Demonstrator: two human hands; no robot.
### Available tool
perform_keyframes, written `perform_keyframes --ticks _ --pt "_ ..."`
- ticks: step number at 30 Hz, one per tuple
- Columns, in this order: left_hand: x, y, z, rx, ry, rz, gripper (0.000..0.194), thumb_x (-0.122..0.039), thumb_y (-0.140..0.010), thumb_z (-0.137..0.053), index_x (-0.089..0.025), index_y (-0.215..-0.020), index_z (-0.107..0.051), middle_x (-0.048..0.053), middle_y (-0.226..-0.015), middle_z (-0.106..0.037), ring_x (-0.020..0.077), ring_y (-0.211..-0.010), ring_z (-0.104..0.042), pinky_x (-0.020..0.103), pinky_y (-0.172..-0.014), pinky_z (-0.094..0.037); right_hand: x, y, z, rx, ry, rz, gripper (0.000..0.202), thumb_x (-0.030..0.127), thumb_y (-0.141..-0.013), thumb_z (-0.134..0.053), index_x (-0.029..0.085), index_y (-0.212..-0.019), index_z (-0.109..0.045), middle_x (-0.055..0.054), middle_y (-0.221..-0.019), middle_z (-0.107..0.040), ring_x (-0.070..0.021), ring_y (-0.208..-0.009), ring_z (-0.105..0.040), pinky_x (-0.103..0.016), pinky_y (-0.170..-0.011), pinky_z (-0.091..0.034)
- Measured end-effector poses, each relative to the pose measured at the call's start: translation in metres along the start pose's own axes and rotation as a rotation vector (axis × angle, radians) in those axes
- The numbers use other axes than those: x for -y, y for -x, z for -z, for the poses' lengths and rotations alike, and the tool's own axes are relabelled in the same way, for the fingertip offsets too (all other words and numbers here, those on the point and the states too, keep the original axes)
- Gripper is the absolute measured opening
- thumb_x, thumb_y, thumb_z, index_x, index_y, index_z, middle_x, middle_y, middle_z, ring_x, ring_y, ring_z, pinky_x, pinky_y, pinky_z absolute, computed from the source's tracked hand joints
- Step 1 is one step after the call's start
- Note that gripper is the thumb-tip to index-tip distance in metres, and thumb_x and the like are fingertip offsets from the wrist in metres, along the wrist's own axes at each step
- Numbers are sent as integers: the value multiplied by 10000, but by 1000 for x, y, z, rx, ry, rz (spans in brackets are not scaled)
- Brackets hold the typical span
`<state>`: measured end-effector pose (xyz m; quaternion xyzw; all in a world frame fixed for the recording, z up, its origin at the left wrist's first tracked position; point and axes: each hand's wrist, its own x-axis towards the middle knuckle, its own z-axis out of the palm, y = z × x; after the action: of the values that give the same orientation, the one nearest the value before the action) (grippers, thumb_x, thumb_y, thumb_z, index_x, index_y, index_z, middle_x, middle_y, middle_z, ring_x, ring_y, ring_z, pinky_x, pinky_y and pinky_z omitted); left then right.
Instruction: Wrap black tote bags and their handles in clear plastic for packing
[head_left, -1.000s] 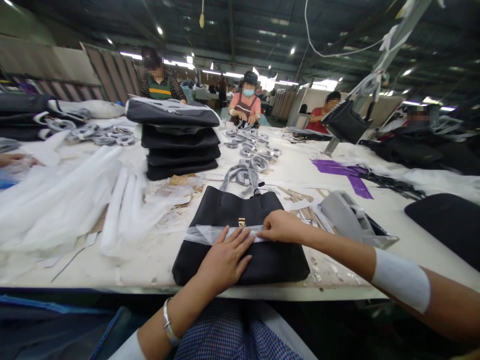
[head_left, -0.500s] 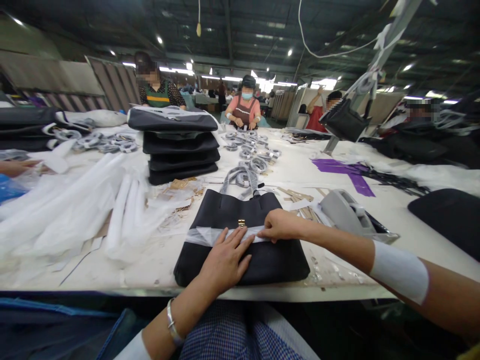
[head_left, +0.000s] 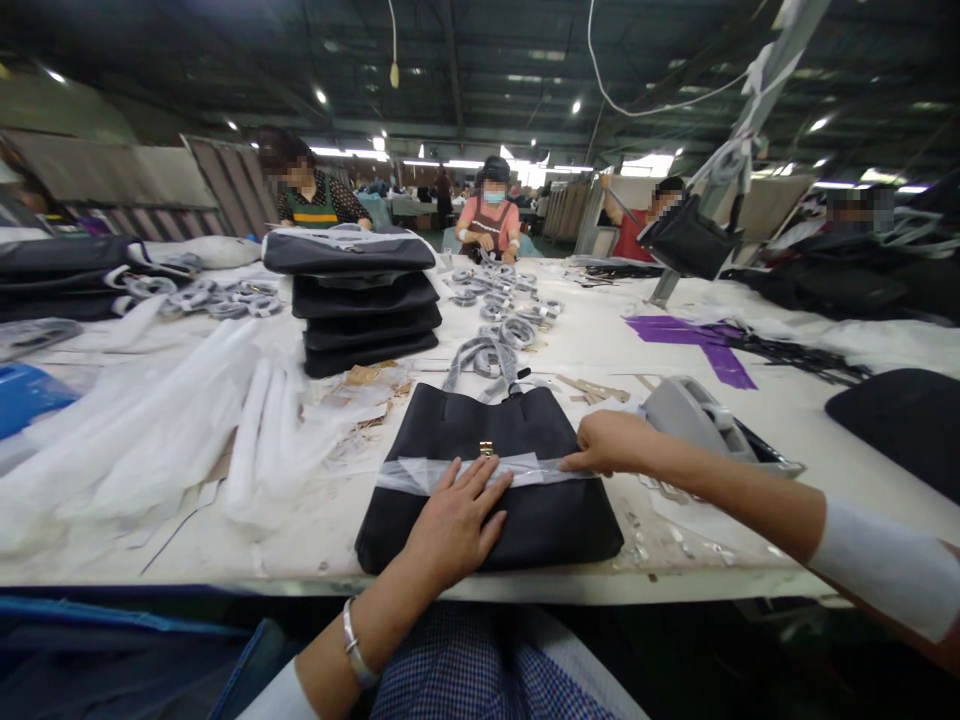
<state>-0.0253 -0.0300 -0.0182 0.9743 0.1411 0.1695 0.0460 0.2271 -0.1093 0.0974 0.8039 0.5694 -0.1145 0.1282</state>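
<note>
A black handbag (head_left: 495, 528) lies flat at the table's near edge, with a gold clasp (head_left: 486, 448) in its middle and wrapped grey handles (head_left: 459, 362) pointing away from me. Across its front runs a strip of thin white wrapping (head_left: 409, 474). My left hand (head_left: 459, 520) rests flat on the bag and strip just below the clasp, fingers stretched out. At the bag's right edge my right hand (head_left: 611, 442) is closed, its fingertips on the strip's right part. That hand hides the strip's end from view.
A stack of black bags (head_left: 367, 300) stands behind to the left, beside long white foam sheets (head_left: 150, 430). A grey tape dispenser (head_left: 690, 415) sits to the right. Coiled grey straps (head_left: 517, 330) lie farther back. Several people work around the table, one in a brown apron (head_left: 491, 225) opposite.
My right hand has slid right along the white strip to the bag's edge. The left hand stays flat on the bag. A hand at the far left has gone from view.
</note>
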Motion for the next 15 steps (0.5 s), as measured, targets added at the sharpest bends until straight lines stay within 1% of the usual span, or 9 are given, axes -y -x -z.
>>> perform_keyframes --ticks 1,3,4,5,7,8,10,12,15 --pt "0 0 0 -6 -1 0 495 -381 -996 -414 -257 -1474 -398 89 -1547 -399 241 -1421 -379 508 -1181 -278 -3 5 0 -49 23 -27 482 588 -785 -661 193 -509 -658 -100 -592 -686 -245 -603 -651 -327 -586 -452" --pt "0 1 -1 -19 -7 -3 498 -384 -995 -419 -258 -1476 -397 90 -1548 -397 239 -1417 -386 500 -1181 -279 -6 16 -6 -227 34 -15 383 492 -864 -617 202 -632 -711 -123 -704 -725 -275 -700 -679 -369 -654 -493" --pt "0 1 -2 -22 -13 -6 498 -381 -994 -421 -256 -1476 -397 92 -1550 -393 240 -1417 -387 500 -1180 -280 -4 22 -12 -338 14 51 317 436 -909 -572 215 -759 -744 -127 -806 -746 -286 -787 -690 -393 -716 -511" --pt "0 1 -2 -23 -19 -8 497 -375 -994 -422 -253 -1475 -399 95 -1551 -391 242 -1416 -389 502 -1179 -281 -1 26 -22 -440 -19 161 278 393 -943 -528 230 -928 -752 -125 -944 -754 -291 -903 -688 -417 -803 -517" --pt "-1 0 -2 -20 -24 -7 495 -368 -994 -419 -248 -1475 -400 100 -1551 -390 245 -1413 -393 509 -1179 -278 9 32 -49 -566 -78 433 364 387 -964 -505 231 -1263 -642 -116 -1238 -683 -292 -1156 -614 -457 -995 -466" --pt "-2 0 -1 -14 -24 -4 497 -372 -996 -416 -246 -1476 -398 100 -1552 -388 246 -1415 -390 509 -1180 -277 13 33 -64 -575 -84 545 477 416 -955 -526 212 -1385 -542 -119 -1366 -601 -296 -1268 -539 -480 -1071 -414" --pt "-3 1 2 6 -29 7 514 -400 -992 -423 -238 -1479 -394 102 -1560 -372 255 -1427 -369 508 -1178 -285 19 32 -93 -579 -57 637 643 472 -933 -557 179 -1486 -409 -133 -1482 -480 -309 -1368 -436 -528 -1126 -352" --pt "-1 6 7 12 -59 57 555 -455 -975 -452 -227 -1478 -397 109 -1567 -358 280 -1442 -338 511 -1171 -300 19 28 -114 -595 -46 633 682 477 -940 -545 189 -1523 -336 -125 -1522 -421 -306 -1395 -401 -546 -1134 -340" --pt "7 25 15 -34 -151 196 583 -504 -961 -468 -215 -1465 -420 114 -1559 -370 304 -1449 -320 527 -1175 -290 15 22 -126 -632 -61 630 701 474 -950 -532 228 -1549 -262 -93 -1550 -377 -295 -1408 -382 -537 -1144 -335"
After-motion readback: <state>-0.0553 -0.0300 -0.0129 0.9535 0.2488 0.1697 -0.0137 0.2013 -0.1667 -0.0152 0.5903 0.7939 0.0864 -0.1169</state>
